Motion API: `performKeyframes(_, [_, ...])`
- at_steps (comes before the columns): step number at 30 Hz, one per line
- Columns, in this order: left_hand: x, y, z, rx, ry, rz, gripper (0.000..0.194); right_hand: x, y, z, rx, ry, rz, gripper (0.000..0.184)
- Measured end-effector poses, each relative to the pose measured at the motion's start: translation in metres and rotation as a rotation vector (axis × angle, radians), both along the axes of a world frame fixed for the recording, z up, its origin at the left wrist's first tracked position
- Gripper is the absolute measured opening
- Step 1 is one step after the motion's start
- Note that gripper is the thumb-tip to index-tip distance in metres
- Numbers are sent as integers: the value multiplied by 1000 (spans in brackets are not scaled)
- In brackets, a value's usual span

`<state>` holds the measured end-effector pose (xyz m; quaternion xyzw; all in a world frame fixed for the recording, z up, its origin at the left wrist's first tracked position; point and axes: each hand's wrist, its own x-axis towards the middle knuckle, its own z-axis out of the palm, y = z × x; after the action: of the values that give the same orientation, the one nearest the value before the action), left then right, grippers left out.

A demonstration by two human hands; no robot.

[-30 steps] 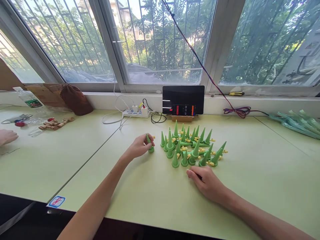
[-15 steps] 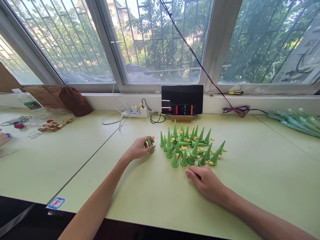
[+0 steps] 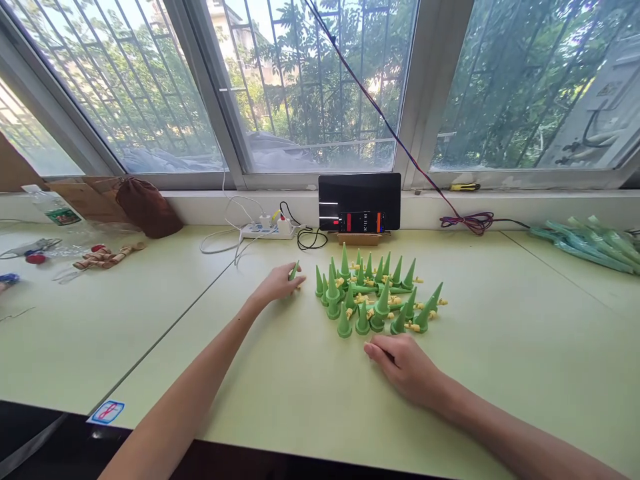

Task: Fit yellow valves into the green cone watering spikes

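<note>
Green plastic cone's (image 3: 294, 271) pinched in left hand (image 3: 276, 284), right hand's (image 3: 403, 361) curled in, contents unclear; matching 3-o'clock cones (image 3: 382, 299) could be toppled by bumps.

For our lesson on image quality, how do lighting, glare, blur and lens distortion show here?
Head view: bright daylight through the windows; head view: pale streaks, likely glare, on the black screen; head view: green cones show clear outlines; head view: window frames splay outward, suggesting wide-angle distortion.
</note>
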<state>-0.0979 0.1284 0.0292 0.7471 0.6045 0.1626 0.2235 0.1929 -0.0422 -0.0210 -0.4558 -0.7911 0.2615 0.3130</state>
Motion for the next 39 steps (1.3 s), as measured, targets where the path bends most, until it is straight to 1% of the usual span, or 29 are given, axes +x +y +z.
performKeyframes(3, [3, 6, -1, -24, 54, -12, 20, -1, 0, 0, 9, -9, 0, 48])
performKeyframes(6, [4, -1, 0, -50, 95, -38, 18, -1, 0, 0, 10, -17, 2, 48])
performKeyframes(8, [3, -12, 2, -81, 119, -80, 17, -1, 0, 0, 12, -18, 4, 48])
performKeyframes(11, [3, -35, 6, -131, 139, -190, 13, -2, 0, 0, 7, -16, 6, 47])
performKeyframes(13, [3, -49, 8, -118, 156, -237, 13, -2, 0, 0, 2, -14, 9, 46])
performKeyframes(16, [4, -59, 7, -64, 193, -237, 13, -2, 1, 1, -5, -17, 10, 46])
performKeyframes(20, [8, -52, -2, 17, 214, -153, 14, -3, 1, 2, -15, -27, 9, 47])
performKeyframes(24, [16, -36, -9, 64, 208, -108, 22, -3, 1, 1, -4, -33, 7, 48])
performKeyframes(26, [19, -29, -11, 66, 194, -124, 24, -2, 2, 0, 9, -38, 7, 48])
performKeyframes(28, [20, -22, -10, 55, 169, -167, 24, -2, 2, 0, 17, -40, 8, 47])
performKeyframes(32, [21, -16, -7, 22, 117, -249, 25, -2, 1, 0, 8, -35, 15, 45])
performKeyframes(35, [20, -15, -6, 13, 99, -250, 27, -2, 1, 1, -1, -36, 21, 45])
performKeyframes(39, [15, -19, -6, 8, 108, -237, 21, -2, 2, 1, -9, -34, 21, 45])
